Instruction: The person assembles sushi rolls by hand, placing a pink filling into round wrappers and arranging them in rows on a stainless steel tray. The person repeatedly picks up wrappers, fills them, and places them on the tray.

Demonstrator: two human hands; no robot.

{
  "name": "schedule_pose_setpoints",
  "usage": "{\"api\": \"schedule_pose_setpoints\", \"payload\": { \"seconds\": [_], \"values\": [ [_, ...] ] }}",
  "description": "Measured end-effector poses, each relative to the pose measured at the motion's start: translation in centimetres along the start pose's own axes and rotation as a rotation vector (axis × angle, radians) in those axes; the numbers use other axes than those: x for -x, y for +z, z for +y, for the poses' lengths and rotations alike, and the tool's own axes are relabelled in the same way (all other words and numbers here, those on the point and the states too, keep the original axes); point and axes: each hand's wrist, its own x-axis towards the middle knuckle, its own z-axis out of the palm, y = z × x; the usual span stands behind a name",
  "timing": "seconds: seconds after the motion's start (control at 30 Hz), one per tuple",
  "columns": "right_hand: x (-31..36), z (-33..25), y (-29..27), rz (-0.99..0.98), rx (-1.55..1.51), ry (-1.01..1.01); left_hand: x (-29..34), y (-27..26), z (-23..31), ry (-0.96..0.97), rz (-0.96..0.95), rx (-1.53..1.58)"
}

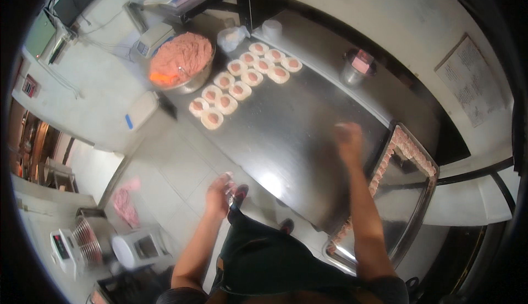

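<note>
My right hand (348, 141) is raised over the steel table (297, 122), fingers curled shut; motion blur hides whether it holds anything. It hovers just left of a metal tray (410, 205) whose rim is lined with filled dumplings. My left hand (221, 193) hangs off the table's near edge over the floor, fingers loosely closed around something small and pale that I cannot make out. Round dough wrappers (242, 78), each with a dab of pink filling, lie in two rows at the table's far end. A steel bowl (181, 62) heaped with pink minced filling stands beside them.
A small metal cup (353, 67) stands near the table's back edge. A clear plastic bag (231, 37) and a white container (271, 28) lie at the far end. A scale (154, 40) stands behind the bowl. White machines (137, 247) occupy the floor at lower left.
</note>
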Motion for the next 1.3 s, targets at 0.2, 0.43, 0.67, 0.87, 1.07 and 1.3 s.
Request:
{"api": "schedule_pose_setpoints", "payload": {
  "seconds": [0.2, 0.43, 0.67, 0.87, 1.07, 1.3],
  "values": [
    [-10.8, -5.5, 18.9, -0.230, 0.175, 0.296, -4.4, 1.0, 4.9, 0.059, -0.166, -0.114],
    [-19.4, -3.2, 26.4, -0.402, 0.435, 0.593, -10.2, -7.6, 13.2, 0.147, -0.132, -0.188],
    [-10.3, -11.7, 24.0, -0.073, -1.331, 0.890, -18.0, 3.8, 12.7, -0.094, -0.462, -0.075],
    [-3.5, -20.2, 16.7, -0.030, -1.365, 0.777, -17.6, 12.5, 10.6, -0.218, -0.703, 0.261],
    [-1.3, -21.5, 9.7, 0.055, -1.117, 0.923, -13.4, 14.5, 9.3, -0.343, -0.843, 0.170],
    [2.2, -22.5, 1.4, -0.017, -1.215, 0.712, -7.2, 16.4, 8.4, -0.451, -0.957, 0.069]
  ]
}}
